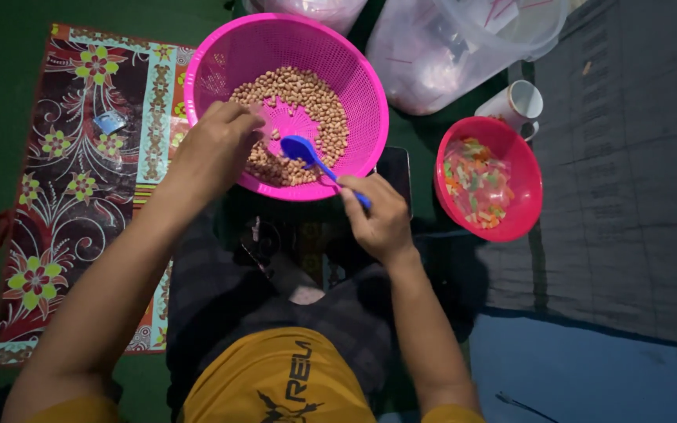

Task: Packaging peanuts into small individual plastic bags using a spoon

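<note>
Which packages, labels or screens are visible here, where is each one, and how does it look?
Small packet: on the flowered mat, left of the pink colander; flat, squarish, blue and silver.
Clear plastic bags: top centre, behind the colander; bulging, see-through with pinkish contents.
Dark flat device: under the colander's right edge, beside the right hand; rectangular, black, possibly a screen, unlit.

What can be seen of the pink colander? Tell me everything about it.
The pink colander is round, looks like plastic, with perforated walls and a thick smooth rim. It sits in front of the seated person, apparently over the lap. Pale peanuts cover much of its base, leaving a bare pink patch at the centre. The left hand reaches inside over the near-left rim, and the right hand holds a blue spoon whose bowl lies inside it.
</note>
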